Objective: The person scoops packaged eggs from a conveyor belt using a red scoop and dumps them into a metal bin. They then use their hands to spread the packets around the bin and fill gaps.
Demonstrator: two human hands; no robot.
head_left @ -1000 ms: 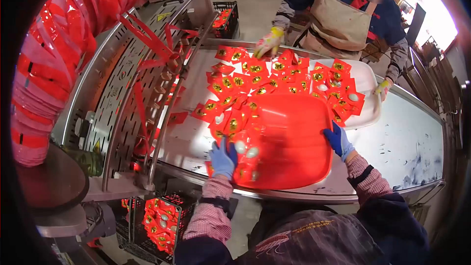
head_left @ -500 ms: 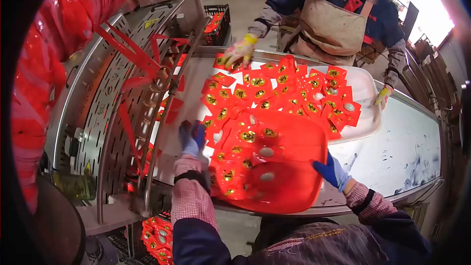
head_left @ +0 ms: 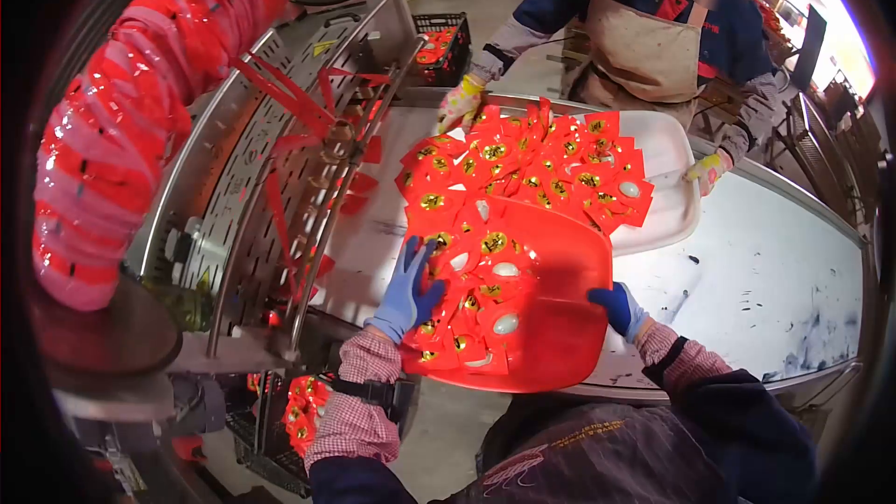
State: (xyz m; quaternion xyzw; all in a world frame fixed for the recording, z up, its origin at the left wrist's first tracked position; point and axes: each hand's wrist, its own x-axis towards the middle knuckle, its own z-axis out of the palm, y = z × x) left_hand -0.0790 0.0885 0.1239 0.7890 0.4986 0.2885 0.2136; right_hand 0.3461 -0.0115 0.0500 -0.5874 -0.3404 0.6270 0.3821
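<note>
A red plastic tray (head_left: 569, 299) stands in front of me at the near edge of the table. Red packets with gold labels (head_left: 495, 243) lie over its left half, some turned so that a pale egg-shaped content (head_left: 505, 324) shows. My left hand (head_left: 404, 291), in a blue glove, rests at the tray's left side against the packets, fingers spread. My right hand (head_left: 620, 308), also blue-gloved, grips the tray's right rim, its thumb side on top. Beyond it, a white tray (head_left: 667, 196) carries a heap of similar packets (head_left: 560, 159).
Opposite, a person in an apron (head_left: 644, 42) has a gloved hand (head_left: 460, 105) by the heap and another (head_left: 709, 171) on the white tray's rim. On the left stand a slotted metal machine with red strips (head_left: 308, 112) and a red-wrapped duct (head_left: 140, 84). Crates (head_left: 443, 47) hold more packets.
My left hand has come right and nearer, onto the red tray's left side. More packets lie gathered at the trays, and fewer on the table's left. The co-worker's white tray has shifted left.
</note>
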